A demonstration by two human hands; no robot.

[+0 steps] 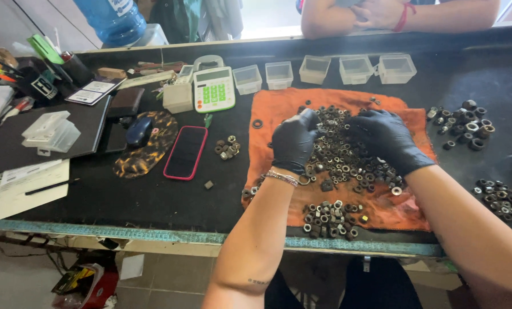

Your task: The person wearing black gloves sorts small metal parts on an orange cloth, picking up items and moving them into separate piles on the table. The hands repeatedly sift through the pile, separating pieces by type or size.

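Note:
Both my hands wear black gloves and rest on a big heap of rusty metal nuts (pixel 342 150) spread over an orange cloth (pixel 273 106). My left hand (pixel 293 142) is curled at the heap's left edge, fingers bent down into the nuts. My right hand (pixel 389 139) lies over the heap's right side, fingers spread among the nuts. Whether either hand pinches a nut is hidden. A smaller sorted pile of nuts (pixel 330 219) sits on the cloth's near edge.
Several clear plastic boxes (pixel 316 70) line the far edge. More nut piles lie at the right (pixel 466 123), near right (pixel 499 198) and left of the cloth (pixel 227 147). A phone (pixel 185 152), calculator (pixel 213 88) and mouse (pixel 139 131) sit left. Another person's arms (pixel 382 14) rest across the table.

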